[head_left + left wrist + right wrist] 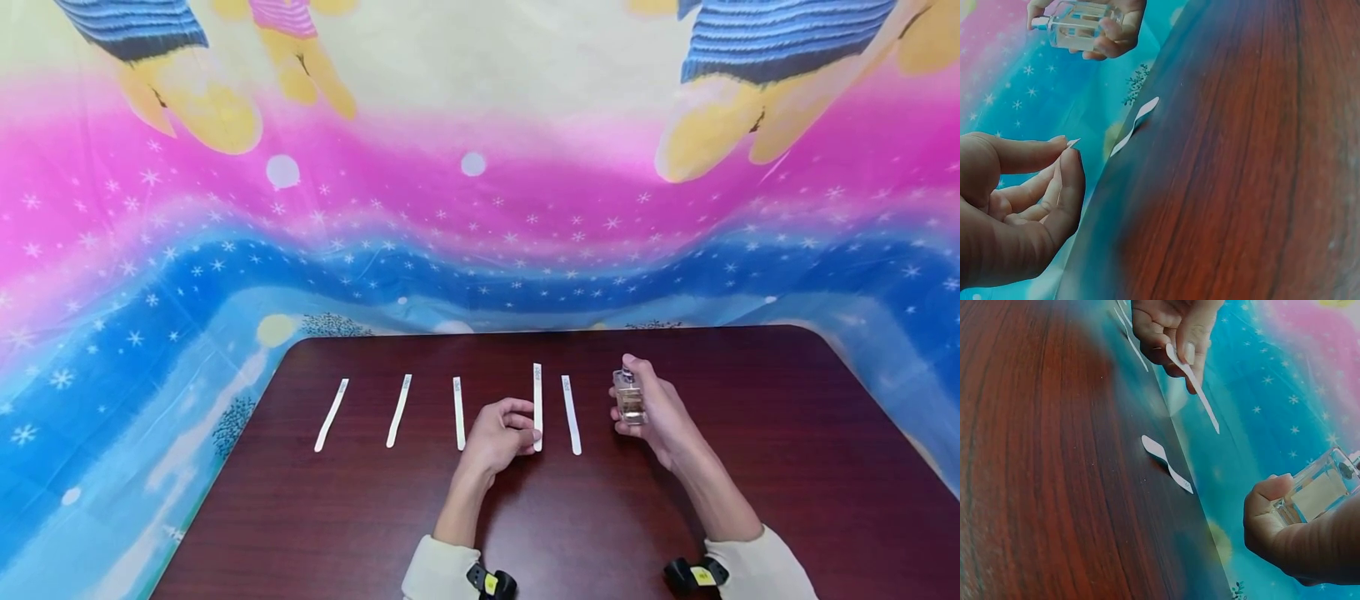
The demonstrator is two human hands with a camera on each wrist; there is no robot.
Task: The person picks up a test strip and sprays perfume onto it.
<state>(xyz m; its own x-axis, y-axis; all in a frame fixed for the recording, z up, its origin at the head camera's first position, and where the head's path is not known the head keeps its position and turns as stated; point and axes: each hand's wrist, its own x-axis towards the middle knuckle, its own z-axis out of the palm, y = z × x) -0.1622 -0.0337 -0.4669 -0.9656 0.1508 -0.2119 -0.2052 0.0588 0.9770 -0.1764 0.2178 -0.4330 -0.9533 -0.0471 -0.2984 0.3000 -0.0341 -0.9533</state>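
My left hand [495, 437] pinches a white perfume test strip [537, 396] near its rounded lower end, between thumb and fingertips. In the right wrist view this strip [1200, 394] is held up off the table, slanting away from the fingers. My right hand [667, 417] grips a clear glass perfume bottle [631, 407] with pale yellow liquid in it, one finger up on the sprayer top. The bottle [1079, 28] is raised above the table, to the right of the held strip. Between the two hands lies another paper strip [572, 417].
Three more white strips lie in a row to the left, the outermost strip [330, 417] slanting, then a second strip [399, 411] and a third strip [458, 417] beside my left hand. The dark wooden table [300, 517] ends at a patterned cloth backdrop [480, 217].
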